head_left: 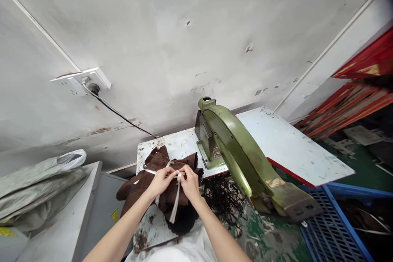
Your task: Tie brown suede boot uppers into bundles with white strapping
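Observation:
A bundle of dark brown cut pieces (159,161), seemingly fabric or leather, lies on the white worktable in front of me. A white strip (175,204) is wrapped around the bundle, and its loose end hangs down over the near side. My left hand (162,181) pinches the strip at a knot on top of the bundle. From the other side, my right hand (188,181) pinches the same strip, fingertips almost touching those of the left. Some pieces have black scalloped edges. What lies under the bundle is hidden.
A green machine (236,139) with a long curved arm stands right of the bundle. Black scraps (222,196) litter the floor below. A blue crate (331,221) is at lower right. Grey-green cloth (39,190) lies at left; a power cord (123,118) runs from the wall socket.

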Demonstrator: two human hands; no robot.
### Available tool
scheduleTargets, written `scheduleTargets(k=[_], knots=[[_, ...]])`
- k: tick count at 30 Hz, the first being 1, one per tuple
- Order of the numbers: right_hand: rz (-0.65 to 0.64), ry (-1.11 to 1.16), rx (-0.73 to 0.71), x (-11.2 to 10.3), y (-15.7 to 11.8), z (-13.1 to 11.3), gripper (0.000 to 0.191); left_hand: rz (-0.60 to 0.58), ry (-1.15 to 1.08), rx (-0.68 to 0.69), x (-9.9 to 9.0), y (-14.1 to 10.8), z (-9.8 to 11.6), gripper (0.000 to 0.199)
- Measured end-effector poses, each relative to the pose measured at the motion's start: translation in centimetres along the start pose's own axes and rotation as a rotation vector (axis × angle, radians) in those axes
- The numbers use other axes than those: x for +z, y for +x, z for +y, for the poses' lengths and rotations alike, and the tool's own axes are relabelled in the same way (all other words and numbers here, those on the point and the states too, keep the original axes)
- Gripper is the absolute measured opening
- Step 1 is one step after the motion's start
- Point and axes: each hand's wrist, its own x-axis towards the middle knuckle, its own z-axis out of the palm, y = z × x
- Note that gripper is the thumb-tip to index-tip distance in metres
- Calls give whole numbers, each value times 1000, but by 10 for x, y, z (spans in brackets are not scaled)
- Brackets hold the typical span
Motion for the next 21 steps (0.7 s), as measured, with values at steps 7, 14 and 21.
scheduleTargets(k=[7,14,21], knots=[[-62,282,165,-7,2,7,19,-188,114,32,-12,17,-6,38],[-163,444,340,-44,8,25,26,-358,412,297,-47,30,10,26],[-221,73,86,-69,-10,36,21,-419,831,538,-52,20,10,27]])
